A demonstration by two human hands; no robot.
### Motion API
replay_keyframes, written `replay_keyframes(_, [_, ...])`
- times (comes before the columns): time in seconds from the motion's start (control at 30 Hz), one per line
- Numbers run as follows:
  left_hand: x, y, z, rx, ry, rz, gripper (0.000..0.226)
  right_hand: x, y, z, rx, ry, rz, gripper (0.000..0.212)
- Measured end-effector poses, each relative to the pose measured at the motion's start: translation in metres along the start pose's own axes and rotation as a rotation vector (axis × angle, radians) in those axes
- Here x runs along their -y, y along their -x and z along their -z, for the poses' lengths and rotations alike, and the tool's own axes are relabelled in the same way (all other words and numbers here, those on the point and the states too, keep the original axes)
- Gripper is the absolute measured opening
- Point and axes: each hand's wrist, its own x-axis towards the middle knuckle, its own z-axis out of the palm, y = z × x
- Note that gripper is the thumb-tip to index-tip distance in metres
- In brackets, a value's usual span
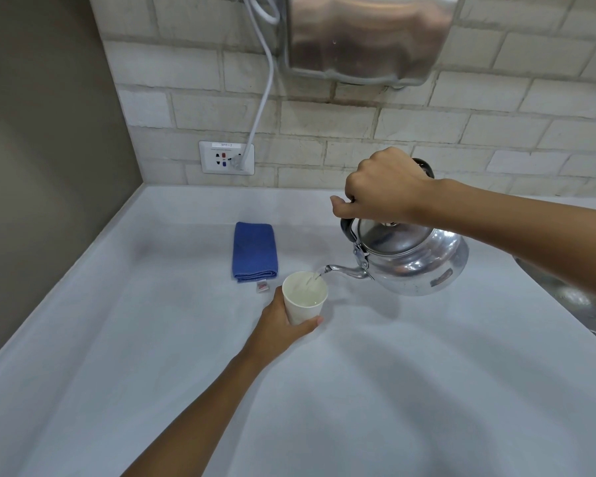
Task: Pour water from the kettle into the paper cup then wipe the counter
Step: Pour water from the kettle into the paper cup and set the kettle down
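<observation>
On the far left wall sits a white power socket (226, 157) with a white cable (263, 98) plugged in. Right of it, on the pale white counter (152, 356), lies a folded blue cloth (254, 251), just beyond the cup. The left hand (283, 330) is wrapped around a white paper cup (305, 297) standing on the counter, with some water in it. A thin stream runs into it from the spout of the tilted, shiny metal kettle (413, 259), held in the air by its black handle in the closed right hand (382, 189). Above hangs a steel wall unit (369, 32).
</observation>
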Motion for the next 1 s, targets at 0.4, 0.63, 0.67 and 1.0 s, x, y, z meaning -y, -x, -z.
replay_keyframes(0.4, [-0.0013,0.0005,0.0003,0.003,0.011,-0.002,0.074,-0.0003,0.0003,0.0006,0.005,0.020,-0.001,0.061])
replay_keyframes(0.63, [-0.0007,0.0004,0.0008,0.002,0.011,0.000,0.074,0.0006,-0.0001,0.0015,0.007,0.024,-0.002,0.061])
replay_keyframes(0.67, [-0.0005,0.0002,0.0007,0.002,0.010,0.002,0.074,0.0008,-0.0003,0.0015,0.008,0.023,-0.002,0.060])
replay_keyframes(1.0, [-0.0005,-0.0002,0.0006,-0.001,-0.009,0.000,0.074,0.0015,-0.0016,0.0033,0.021,0.028,0.010,0.060])
